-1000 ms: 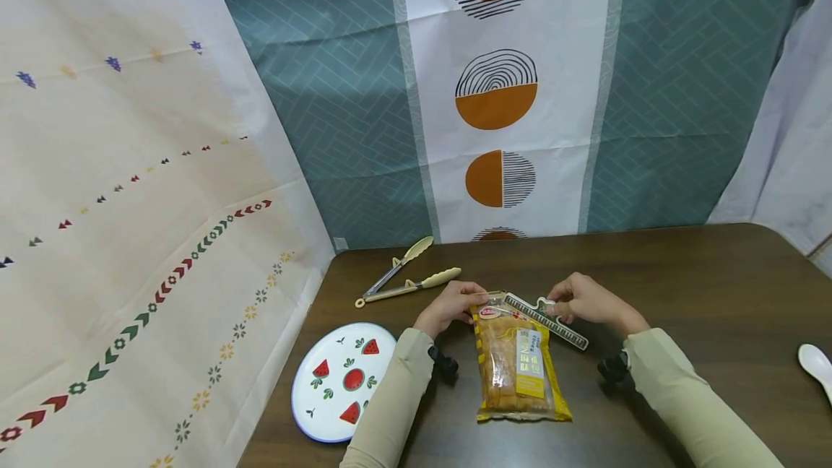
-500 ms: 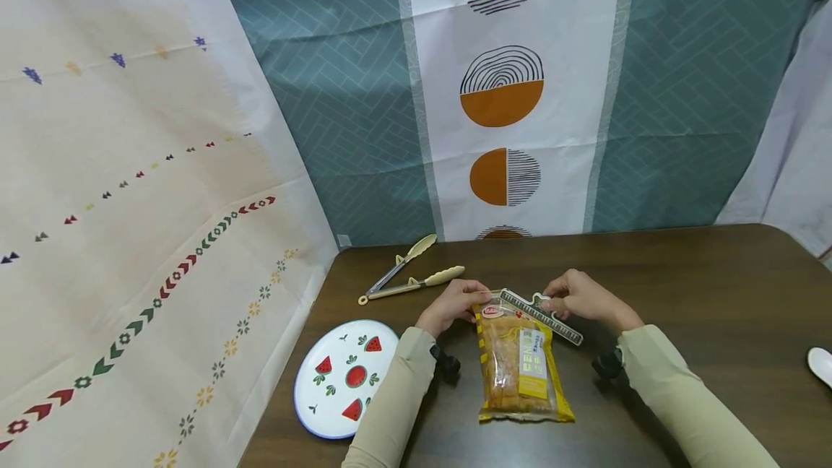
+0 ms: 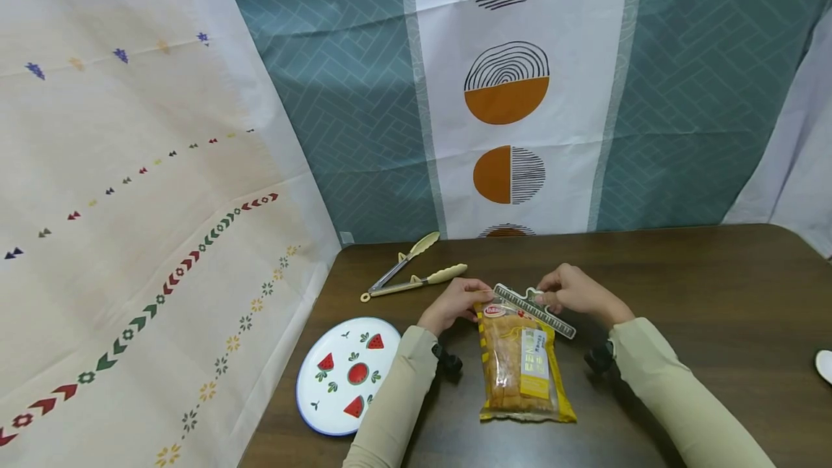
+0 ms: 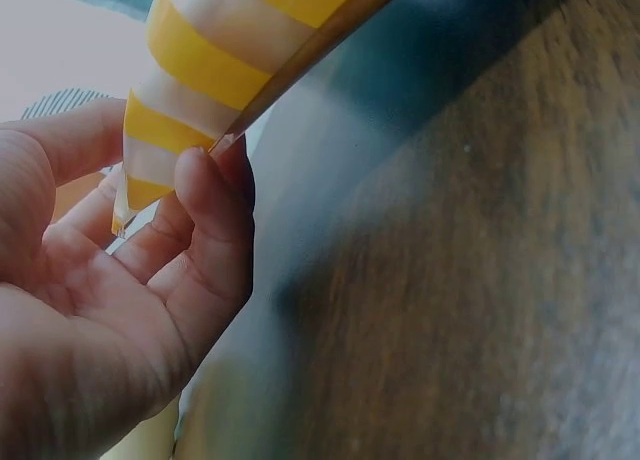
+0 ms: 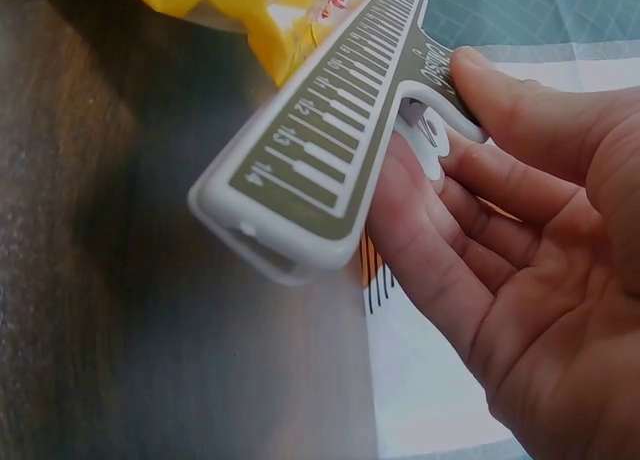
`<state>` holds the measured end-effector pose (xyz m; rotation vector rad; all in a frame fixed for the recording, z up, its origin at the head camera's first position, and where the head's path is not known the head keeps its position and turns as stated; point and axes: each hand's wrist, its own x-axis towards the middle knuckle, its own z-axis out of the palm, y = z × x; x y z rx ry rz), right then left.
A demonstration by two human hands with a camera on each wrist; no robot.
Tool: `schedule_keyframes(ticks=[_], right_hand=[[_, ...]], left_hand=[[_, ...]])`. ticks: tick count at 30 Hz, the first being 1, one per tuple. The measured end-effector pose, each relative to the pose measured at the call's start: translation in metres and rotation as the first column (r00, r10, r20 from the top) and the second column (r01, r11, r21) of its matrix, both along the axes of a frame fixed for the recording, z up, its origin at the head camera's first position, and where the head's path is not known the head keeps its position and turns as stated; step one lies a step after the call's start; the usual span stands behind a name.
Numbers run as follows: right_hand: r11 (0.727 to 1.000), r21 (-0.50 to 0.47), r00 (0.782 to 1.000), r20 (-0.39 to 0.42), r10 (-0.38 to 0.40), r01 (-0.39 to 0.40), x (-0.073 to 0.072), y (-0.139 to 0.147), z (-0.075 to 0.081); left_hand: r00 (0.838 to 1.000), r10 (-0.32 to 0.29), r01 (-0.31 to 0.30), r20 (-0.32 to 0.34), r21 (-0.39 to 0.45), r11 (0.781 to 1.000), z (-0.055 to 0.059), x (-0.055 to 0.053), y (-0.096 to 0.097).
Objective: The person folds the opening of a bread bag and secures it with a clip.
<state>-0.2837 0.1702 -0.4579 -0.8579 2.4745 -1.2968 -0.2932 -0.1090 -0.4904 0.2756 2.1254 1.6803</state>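
A yellow-and-clear plastic bag of bread [image 3: 503, 374] lies on the table with its top end away from me. My left hand [image 3: 455, 304] pinches the bag's top left corner; in the left wrist view its thumb and fingers close on the yellow-and-white striped edge [image 4: 200, 60]. A long white-and-green bag clip [image 3: 529, 309] with a piano-key print slants across the bag's top end. My right hand [image 3: 583, 296] pinches the clip's handle, its thumb on the printed tab [image 5: 440, 70] in the right wrist view. The clip's right end juts out past the bag.
Left of the bag stands a white plate [image 3: 312, 410] with watermelon pictures, partly behind my left sleeve. Spread tongs [image 3: 396, 287] with cream tips lie behind it. A white spoon [image 3: 825, 365] is cut off at the right edge. Patterned cloths [image 3: 351, 128] hang beyond the brown table [image 3: 689, 273].
My right hand has shifted the clip left and slightly away from me, further over the bag's top. The left hand keeps its pinch on the corner. The head view has drifted a little.
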Motion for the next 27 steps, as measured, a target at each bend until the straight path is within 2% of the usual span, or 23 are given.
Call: schedule_keyframes(ticks=[10, 19, 27], right_hand=[[1.0, 0.006, 1.0, 0.009, -0.018, 0.018, -0.002, -0.004, 0.001], [0.999, 0.001, 0.998, 0.036, -0.05, 0.05, -0.005, -0.007, 0.011], [0.999, 0.0, 0.998, 0.042, -0.045, 0.045, -0.006, -0.009, 0.006]], left_hand=[[1.0, 0.0, 0.0, 0.004, -0.016, 1.0, 0.001, 0.0, 0.002], [1.0, 0.015, -0.015, -0.006, -0.005, 1.0, 0.005, -0.002, 0.004], [1.0, 0.028, -0.028, 0.01, 0.002, 1.0, 0.002, -0.002, 0.003]])
